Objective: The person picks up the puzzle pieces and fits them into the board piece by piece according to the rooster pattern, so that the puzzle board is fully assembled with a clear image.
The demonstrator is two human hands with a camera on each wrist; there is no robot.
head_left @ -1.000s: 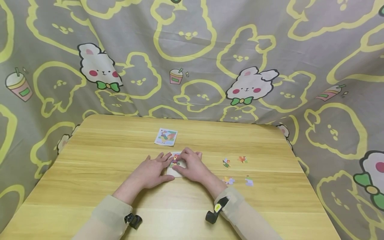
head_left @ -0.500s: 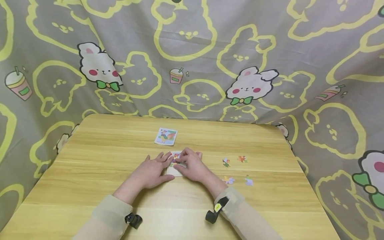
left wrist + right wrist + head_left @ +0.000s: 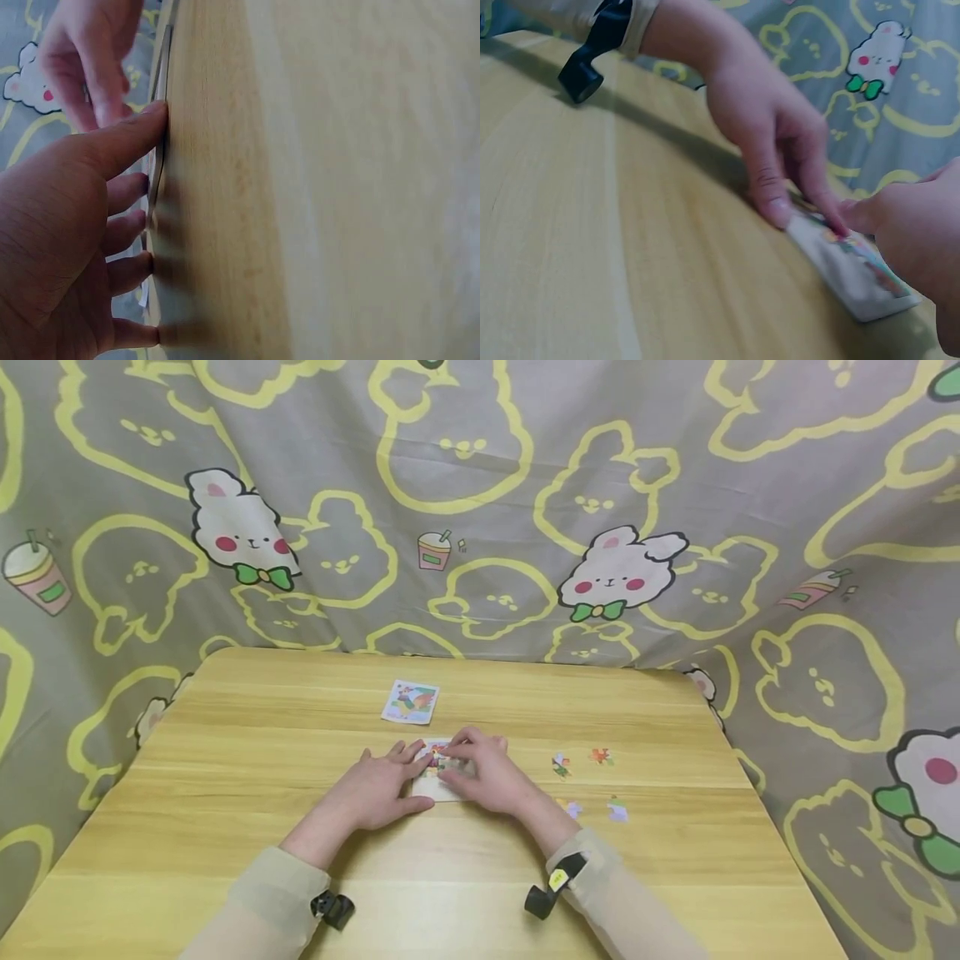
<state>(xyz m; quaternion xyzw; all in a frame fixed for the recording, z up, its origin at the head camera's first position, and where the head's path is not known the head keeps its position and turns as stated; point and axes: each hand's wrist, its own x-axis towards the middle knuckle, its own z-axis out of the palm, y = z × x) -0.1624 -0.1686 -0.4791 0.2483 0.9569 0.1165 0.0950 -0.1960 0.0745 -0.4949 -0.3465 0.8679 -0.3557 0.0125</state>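
A small white puzzle board [image 3: 427, 790] lies flat on the table in the head view, with colourful printed pieces [image 3: 435, 758] in its upper left. My left hand [image 3: 381, 788] rests at its left side with spread fingers, the index fingertip touching the printed part. In the right wrist view the left thumb [image 3: 777, 210] sits at the board's corner. Over the board's right half is my right hand [image 3: 489, 773], index finger and thumb bent and apart. No piece shows between them. The right palm hides part of the board.
Several loose puzzle pieces lie to the right, among them a red-orange piece [image 3: 602, 756], a green one [image 3: 561, 766] and a lilac one [image 3: 617, 809]. Behind the board is a square picture card [image 3: 410, 702] of a bird. A patterned curtain [image 3: 480, 527] hangs behind the table.
My right thumb and index finger have drawn slightly to the right over the board. My left hand has stayed in place. The head view has shifted a little.
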